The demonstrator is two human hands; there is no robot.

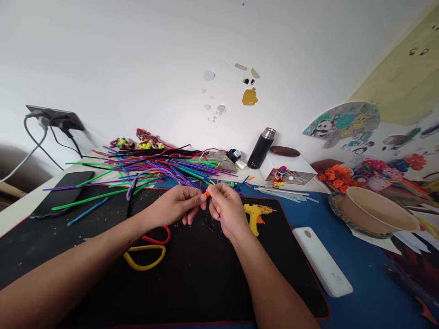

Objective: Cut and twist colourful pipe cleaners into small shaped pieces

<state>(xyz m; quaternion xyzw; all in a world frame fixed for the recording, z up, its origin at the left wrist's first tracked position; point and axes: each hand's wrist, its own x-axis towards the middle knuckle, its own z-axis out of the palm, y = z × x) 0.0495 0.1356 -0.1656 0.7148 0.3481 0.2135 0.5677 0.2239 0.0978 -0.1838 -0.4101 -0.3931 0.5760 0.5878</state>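
Note:
A small orange piece of pipe cleaner [207,193], mostly covered by fingertips, is pinched between both hands over the black mat [206,283]. My left hand [181,203] grips it from the left with thumb and forefinger, the other fingers curled below. From the right, thumb and fingers of my right hand [226,208] close on it. Behind the hands spreads a heap of loose pipe cleaners [171,167] in purple, green, blue, red and black. Scissors with red and yellow handles [146,258] lie by my left forearm. A yellow glue gun [255,214] rests right of my right hand.
A black phone [61,194] lies at left. A black thermos [261,148] and a small colourful figure [280,176] stand at the back. On the right are a white oblong device [322,260], a beige bowl [380,212] and orange pipe-cleaner shapes [336,177]. Cables hang from a wall socket [55,118].

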